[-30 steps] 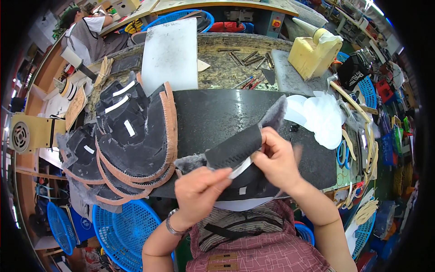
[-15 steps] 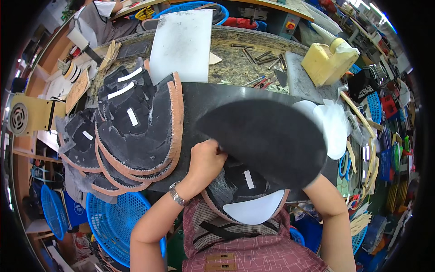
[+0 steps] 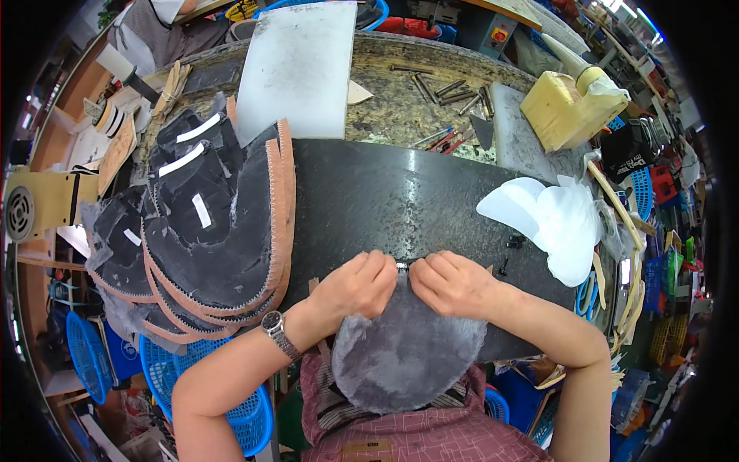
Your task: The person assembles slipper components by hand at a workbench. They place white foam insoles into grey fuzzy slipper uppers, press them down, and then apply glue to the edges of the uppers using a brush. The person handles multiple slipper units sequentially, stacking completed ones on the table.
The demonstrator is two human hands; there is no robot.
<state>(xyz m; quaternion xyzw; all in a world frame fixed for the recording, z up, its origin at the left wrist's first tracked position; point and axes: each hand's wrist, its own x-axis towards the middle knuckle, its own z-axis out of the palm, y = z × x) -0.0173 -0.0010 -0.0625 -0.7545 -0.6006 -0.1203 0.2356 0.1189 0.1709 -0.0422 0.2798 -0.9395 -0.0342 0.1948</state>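
Observation:
A rounded, fuzzy grey panel (image 3: 406, 358) hangs over the near edge of the black work board (image 3: 354, 185), in front of my body. My left hand (image 3: 362, 285), wearing a metal watch on its wrist, is closed in a pinch on the panel's far edge. Close beside it, my right hand (image 3: 453, 283) pinches the same edge. Between my fingertips shows a small whitish bit that I cannot make out. Slivers of brown edging peek out beside both hands. Left of them lies a stack of black curved pieces (image 3: 223, 254) with brown stitched borders and white strips.
White shaped sheets (image 3: 566, 231) lie at the board's right, near small black bits. Behind are a white slab (image 3: 296, 77), metal punches (image 3: 454, 92), pens and a yellow jug (image 3: 566, 112). A blue basket (image 3: 250, 420) stands below left. Another person sits at the far left.
The black rounded panel is no longer raised with its black face showing; a grey fuzzy face now covers the piece before me. My hands have come together at its far edge.

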